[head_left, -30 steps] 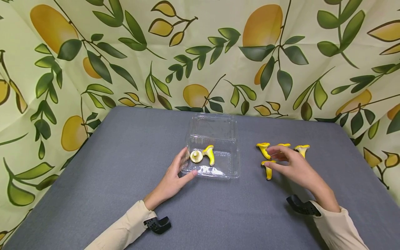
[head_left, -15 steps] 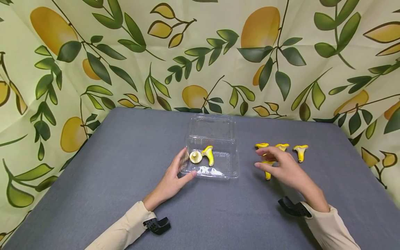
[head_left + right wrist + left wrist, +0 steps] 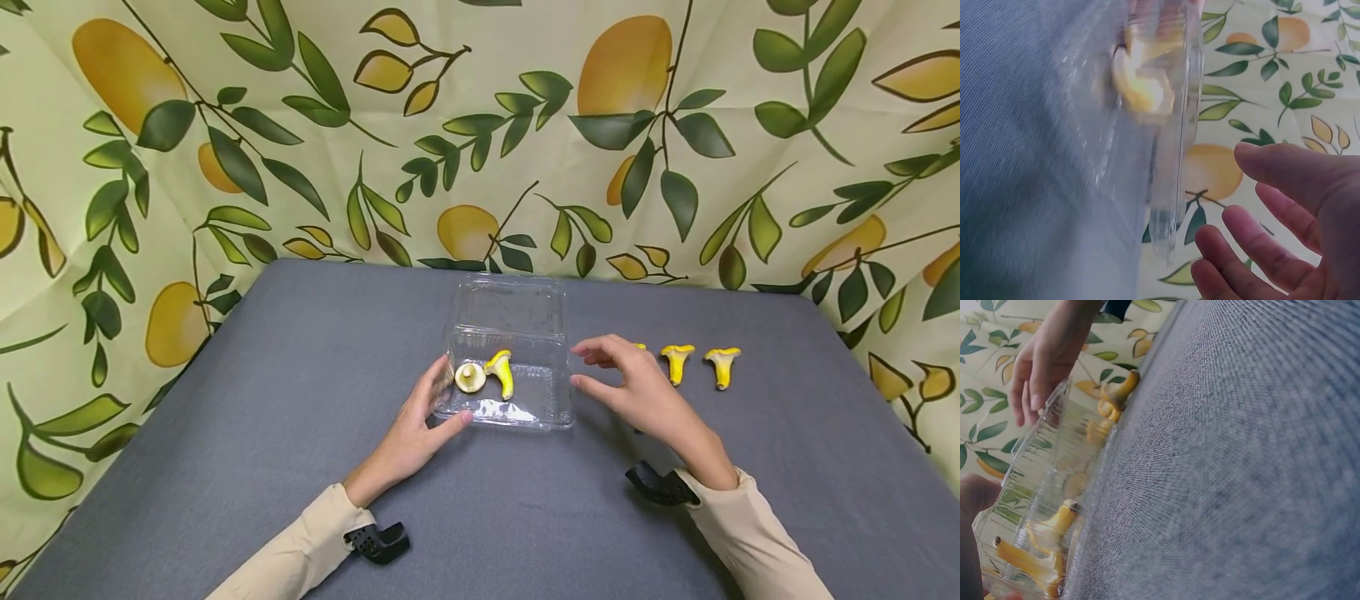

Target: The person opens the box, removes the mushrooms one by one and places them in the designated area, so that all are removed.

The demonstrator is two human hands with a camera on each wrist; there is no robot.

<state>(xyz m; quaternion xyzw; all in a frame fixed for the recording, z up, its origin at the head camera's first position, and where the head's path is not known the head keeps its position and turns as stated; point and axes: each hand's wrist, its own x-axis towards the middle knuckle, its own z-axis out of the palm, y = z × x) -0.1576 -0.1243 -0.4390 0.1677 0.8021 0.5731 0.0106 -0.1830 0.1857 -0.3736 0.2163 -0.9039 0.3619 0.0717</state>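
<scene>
A clear plastic clamshell container (image 3: 536,400) lies with its lid folded back. Inside, toward its left side, are two yellow chanterelle mushrooms: one shows a round pale face (image 3: 470,377), and the other chanterelle (image 3: 502,379) lies along its stem. My left hand (image 3: 411,429) holds the container's left front corner, thumb on the front rim and fingers along the left wall. Beside the right wall is my right hand (image 3: 637,387), fingers spread and loosely bent, with nothing between them in the right wrist view. It mostly hides some chanterelles behind and under it.
To the right of my right hand stand two more chanterelles, one nearer (image 3: 677,364) and one farther right (image 3: 722,368). A yellow cap edge (image 3: 639,346) peeks out behind the hand. Grey cloth (image 3: 300,350) covers the table, and a leaf-patterned curtain (image 3: 420,167) hangs behind.
My right hand has moved left from over the loose chanterelles to the container's right wall, uncovering two of them. My left hand and the container have stayed in place.
</scene>
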